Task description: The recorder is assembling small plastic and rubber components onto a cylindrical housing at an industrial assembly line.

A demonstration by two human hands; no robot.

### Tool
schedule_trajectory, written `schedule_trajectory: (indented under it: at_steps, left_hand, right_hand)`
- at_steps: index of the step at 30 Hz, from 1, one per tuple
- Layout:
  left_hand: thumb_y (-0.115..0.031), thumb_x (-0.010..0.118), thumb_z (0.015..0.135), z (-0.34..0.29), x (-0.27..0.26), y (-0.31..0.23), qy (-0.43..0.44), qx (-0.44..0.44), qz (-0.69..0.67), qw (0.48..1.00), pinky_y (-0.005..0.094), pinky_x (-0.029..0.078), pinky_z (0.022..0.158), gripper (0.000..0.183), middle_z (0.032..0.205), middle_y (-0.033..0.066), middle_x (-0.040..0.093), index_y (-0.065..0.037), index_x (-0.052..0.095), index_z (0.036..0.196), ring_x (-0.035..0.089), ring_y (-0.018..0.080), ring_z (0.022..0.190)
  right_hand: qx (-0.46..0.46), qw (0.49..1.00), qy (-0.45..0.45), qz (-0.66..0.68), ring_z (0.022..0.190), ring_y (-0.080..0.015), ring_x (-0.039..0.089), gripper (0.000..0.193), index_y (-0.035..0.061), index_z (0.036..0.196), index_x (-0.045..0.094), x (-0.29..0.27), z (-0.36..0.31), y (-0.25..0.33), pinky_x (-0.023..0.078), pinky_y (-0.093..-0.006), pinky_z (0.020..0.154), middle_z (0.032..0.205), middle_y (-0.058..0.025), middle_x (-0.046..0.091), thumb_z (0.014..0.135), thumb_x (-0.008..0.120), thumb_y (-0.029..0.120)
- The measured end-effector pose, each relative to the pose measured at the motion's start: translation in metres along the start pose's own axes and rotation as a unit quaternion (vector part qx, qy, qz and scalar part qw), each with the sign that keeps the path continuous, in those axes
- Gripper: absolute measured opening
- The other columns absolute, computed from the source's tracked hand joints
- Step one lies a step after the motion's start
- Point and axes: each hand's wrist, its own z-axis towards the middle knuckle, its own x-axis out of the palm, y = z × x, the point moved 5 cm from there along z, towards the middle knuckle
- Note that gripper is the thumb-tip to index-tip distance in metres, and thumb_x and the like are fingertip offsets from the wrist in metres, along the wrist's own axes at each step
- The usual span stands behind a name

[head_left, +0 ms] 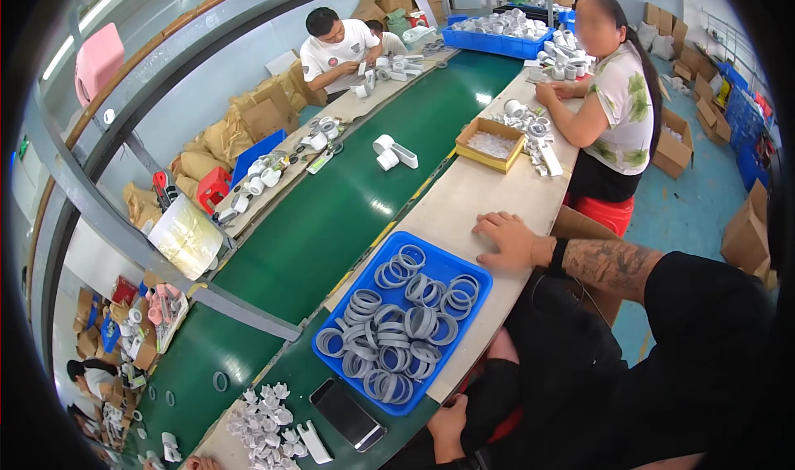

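Note:
My right hand (509,240) lies on the beige tabletop (464,201) with its fingers spread, holding nothing. A black band circles that wrist. Just in front of it is a blue tray (484,284) full of loose grey rings (397,329). My left hand (448,427) is low by the table's near edge, beside my dark clothing; its fingers are mostly hidden. Left of the tray's lower corner, a dark-screened phone (346,414) lies flat. Beside the phone are a pile of small white plastic parts (263,424) and a flat white piece (314,443).
A green conveyor belt (331,201) runs past, carrying a white part (394,152). A yellowish box (490,145) of small pieces stands further along the table. One co-worker (617,97) sits at right; another (339,52) works across the belt. A metal post (248,313) crosses at left.

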Motion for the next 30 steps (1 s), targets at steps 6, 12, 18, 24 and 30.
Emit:
schedule_trajectory:
  at_steps: [6, 12, 18, 24, 30]
  left_hand:
    - [-0.011, 0.091, 0.09, -0.007, -0.012, -0.06, -0.078, 0.15, -0.011, 0.986, 0.0452, 0.06, 0.104, 0.042, 0.127, 0.0209, 0.082, 0.005, 0.078, 0.128, 0.079, 0.0358, 0.117]
    - [-0.045, 0.085, 0.097, -0.004, 0.006, -0.064, -0.008, 0.078, 0.256, 0.964, 0.0549, 0.055, 0.111, 0.059, 0.143, 0.0236, 0.075, -0.006, 0.076, 0.14, 0.07, 0.0466, 0.134]
    - [-0.051, 0.07, 0.106, -0.013, 0.022, -0.044, 0.053, 0.102, 0.327, 0.938, 0.0533, 0.058, 0.108, 0.053, 0.141, 0.0204, 0.076, -0.01, 0.077, 0.139, 0.071, 0.0433, 0.13]
    - [-0.046, 0.072, 0.107, -0.006, 0.023, -0.048, 0.07, 0.01, 0.29, 0.954, 0.0532, 0.056, 0.112, 0.047, 0.147, 0.0169, 0.074, -0.016, 0.076, 0.142, 0.069, 0.0435, 0.134]
    - [-0.039, 0.074, 0.104, -0.002, 0.011, -0.055, -0.013, 0.042, 0.215, 0.976, 0.0546, 0.051, 0.121, 0.045, 0.151, 0.0126, 0.072, -0.02, 0.074, 0.145, 0.065, 0.041, 0.141]
  right_hand:
    - [-0.156, 0.987, -0.025, 0.031, 0.099, -0.0433, 0.078, 0.028, 0.0103, 0.106, 0.083, -0.021, 0.137, -0.007, 0.061, -0.0566, 0.089, 0.102, -0.0173, 0.082, 0.094, 0.075, 0.034]
    - [-0.108, 0.99, 0.035, -0.082, 0.1, -0.0408, 0.078, 0.024, 0.0122, 0.111, 0.078, 0.016, 0.264, 0.039, 0.061, -0.0547, 0.086, 0.102, -0.0165, 0.081, 0.088, 0.074, 0.017]
    - [-0.261, 0.955, -0.103, -0.098, 0.118, -0.0407, 0.074, 0.053, 0.0089, 0.133, 0.073, 0.08, 0.337, 0.048, 0.06, -0.0555, 0.095, 0.125, -0.0177, 0.077, 0.08, 0.075, 0.011]
    - [-0.183, 0.966, -0.007, -0.185, 0.154, -0.0395, 0.055, 0.094, 0.026, 0.169, 0.051, 0.126, 0.379, -0.001, 0.043, -0.0652, 0.119, 0.166, -0.0192, 0.057, 0.082, 0.078, 0.004]
    - [-0.239, 0.958, -0.037, -0.154, 0.134, -0.0379, 0.065, 0.064, 0.0177, 0.156, 0.057, 0.097, 0.355, -0.018, 0.041, -0.053, 0.115, 0.143, -0.016, 0.066, 0.096, 0.077, 0.007]
